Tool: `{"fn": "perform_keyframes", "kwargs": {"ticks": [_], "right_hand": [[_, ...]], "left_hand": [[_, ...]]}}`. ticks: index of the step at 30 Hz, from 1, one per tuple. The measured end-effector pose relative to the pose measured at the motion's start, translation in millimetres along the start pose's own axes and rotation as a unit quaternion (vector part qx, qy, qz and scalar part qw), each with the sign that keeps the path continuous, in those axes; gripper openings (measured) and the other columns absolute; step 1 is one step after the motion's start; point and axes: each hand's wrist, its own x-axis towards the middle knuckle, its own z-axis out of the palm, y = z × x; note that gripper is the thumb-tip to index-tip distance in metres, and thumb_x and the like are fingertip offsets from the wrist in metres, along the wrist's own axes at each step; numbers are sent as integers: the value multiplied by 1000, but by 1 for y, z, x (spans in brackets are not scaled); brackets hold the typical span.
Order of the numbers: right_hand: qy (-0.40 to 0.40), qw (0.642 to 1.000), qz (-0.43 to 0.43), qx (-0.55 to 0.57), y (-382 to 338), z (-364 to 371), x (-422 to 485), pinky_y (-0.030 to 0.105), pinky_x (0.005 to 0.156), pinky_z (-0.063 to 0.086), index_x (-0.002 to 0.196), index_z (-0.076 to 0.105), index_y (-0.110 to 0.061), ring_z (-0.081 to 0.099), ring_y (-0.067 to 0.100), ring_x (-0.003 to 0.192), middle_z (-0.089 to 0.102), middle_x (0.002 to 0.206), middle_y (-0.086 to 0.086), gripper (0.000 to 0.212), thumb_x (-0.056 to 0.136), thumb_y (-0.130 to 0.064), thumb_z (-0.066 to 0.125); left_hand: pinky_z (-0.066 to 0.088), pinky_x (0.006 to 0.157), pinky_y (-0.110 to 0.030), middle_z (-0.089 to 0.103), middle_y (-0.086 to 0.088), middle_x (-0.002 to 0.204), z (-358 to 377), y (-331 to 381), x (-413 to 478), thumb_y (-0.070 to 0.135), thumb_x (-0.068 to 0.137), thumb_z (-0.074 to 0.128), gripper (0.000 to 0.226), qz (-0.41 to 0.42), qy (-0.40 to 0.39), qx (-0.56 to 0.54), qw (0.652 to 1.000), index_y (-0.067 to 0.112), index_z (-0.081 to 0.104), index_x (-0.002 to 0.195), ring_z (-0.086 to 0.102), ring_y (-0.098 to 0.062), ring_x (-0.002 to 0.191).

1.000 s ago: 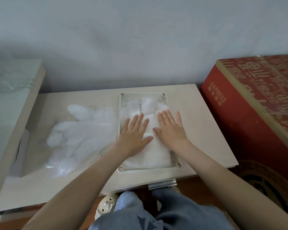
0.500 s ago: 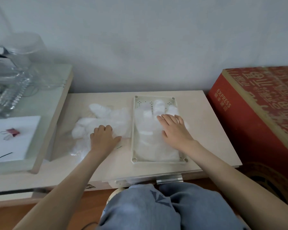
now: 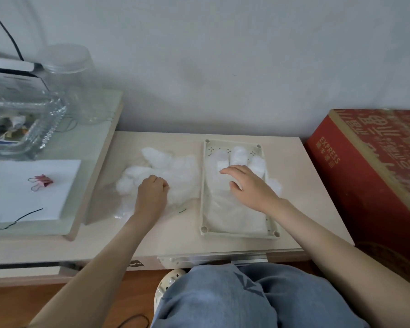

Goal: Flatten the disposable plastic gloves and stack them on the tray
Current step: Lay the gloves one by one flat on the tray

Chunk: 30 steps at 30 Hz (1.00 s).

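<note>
**Position of parts.** The flattened gloves [image 3: 232,209] lie stacked in the tray [image 3: 237,235], cuffs toward the person and finger parts toward the wall. One finger part overhangs the tray's right rim. The loose gloves [image 3: 175,171] lie in a crumpled heap on the table [image 3: 294,181], just beside the tray's left rim.

**Hands.** The left hand [image 3: 152,192] rests on the heap with its fingers curled down into the film, and it appears to grip a glove. The right hand [image 3: 249,185] lies palm down on the flattened gloves with its fingers extended and slightly bent. It holds nothing.

**Step in hand.** Judged from this layout, the step is taking the next glove from the heap. Several gloves are already stacked and several remain, so the task appears to be partly complete.

**Next move.**
1. Lift one glove clear of the heap. The film is thin and may cling, so check that only one glove comes away.
2. Move the right hand off the stack, or use it to hold the stack down.
3. Lay the glove on the stack, aligned with it, and press it flat with both palms.

**Surroundings.** A red carton [image 3: 369,176] marked EXPRESS stands to the right of the table. To the left, a glass-topped side table [image 3: 92,147] bears a white sheet [image 3: 21,192] with a pink binder clip [image 3: 41,182], a cut-glass dish [image 3: 33,129] and a clear jar [image 3: 74,79].
</note>
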Motion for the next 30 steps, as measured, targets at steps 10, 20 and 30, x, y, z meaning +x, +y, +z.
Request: {"fn": "perform_keyframes", "kwargs": {"ticks": [10, 20, 30], "right_hand": [[11, 841, 186, 507, -22, -6, 29, 36, 72, 49, 93, 64, -9, 63, 24, 76, 67, 85, 10, 39, 100, -40, 42], [-236, 678, 141, 681, 5, -26, 10, 41, 90, 45, 117, 63, -2, 58, 37, 103, 61, 112, 22, 71, 88, -64, 45], [-6, 821, 181, 542, 10, -44, 4, 25, 82, 49, 118, 63, -12, 66, 16, 93, 69, 101, 6, 26, 92, -12, 59]], "left_hand": [[43, 63, -20, 58, 11, 92, -57, 67, -9, 25, 88, 58, 14, 273, 136, -187, 934, 16, 67, 82, 56, -4, 78], [54, 60, -29, 71, 10, 96, -58, 118, -17, 21, 93, 52, 11, 425, -2, -198, 883, 32, 55, 94, 60, 5, 73], [56, 84, -33, 59, 7, 119, -35, 140, -18, 19, 93, 62, 31, 83, -133, -484, 861, 32, 47, 118, 68, -14, 92]]}}
